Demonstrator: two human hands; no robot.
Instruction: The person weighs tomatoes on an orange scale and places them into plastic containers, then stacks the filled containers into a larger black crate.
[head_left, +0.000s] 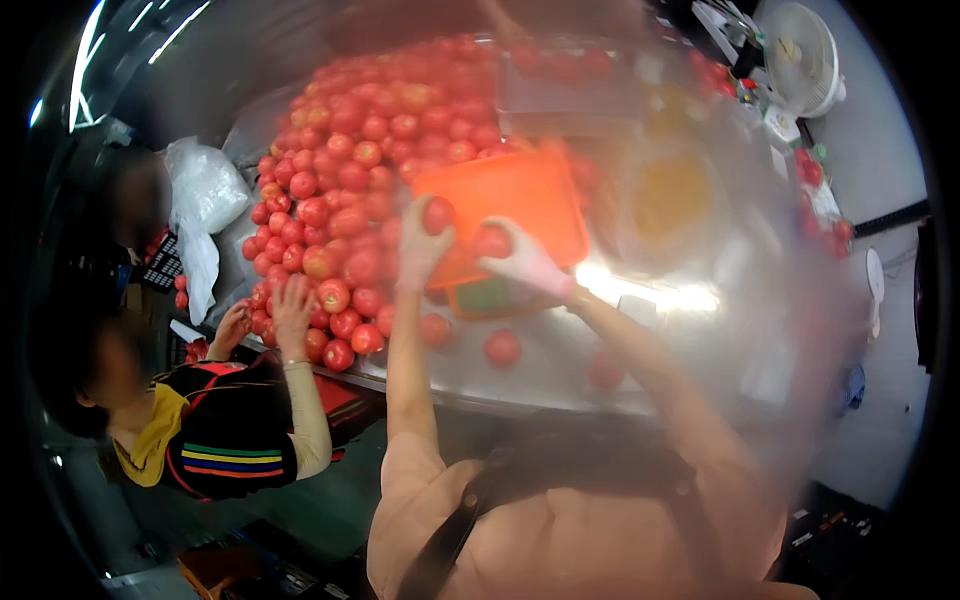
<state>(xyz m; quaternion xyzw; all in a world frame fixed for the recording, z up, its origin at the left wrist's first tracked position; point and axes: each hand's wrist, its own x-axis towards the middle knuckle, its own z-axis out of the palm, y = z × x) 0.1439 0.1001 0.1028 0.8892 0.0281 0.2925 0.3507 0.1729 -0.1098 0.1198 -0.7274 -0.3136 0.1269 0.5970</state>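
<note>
Nearest, dark straps [455, 550] cross the wearer's front, and both forearms reach up over the surface [745, 345], a shiny metal one. Along its near side lie loose tomatoes, one [502, 347] below the right hand and another [435, 330] close to the left forearm [408, 365].

Farther in, the left hand [422, 245] has its grip clamped on the left tomato [438, 214], fingers around its outer side. The right hand [525, 258] has its grip closed around the right tomato [491, 241], thumb and fingers toward the left hand. Haze blurs this part, so whether either hand touches the orange tray [530, 185] is hard to tell.

The tray lies beneath and just beyond the hands, its long axis running left to right with the right end slightly farther off. The left tomato is over its left edge, so the left hand is nearer that end; the right tomato is over its near part, with the right hand crossing the near edge. A green thing [485, 294] shows below that edge.

Left of the tray and beyond spreads the tomato pile [345, 145]. A co-worker's hand [293, 312] is at its near left. Farther out are a clear bag [205, 185] and, at far right, a white fan [800, 60].
</note>
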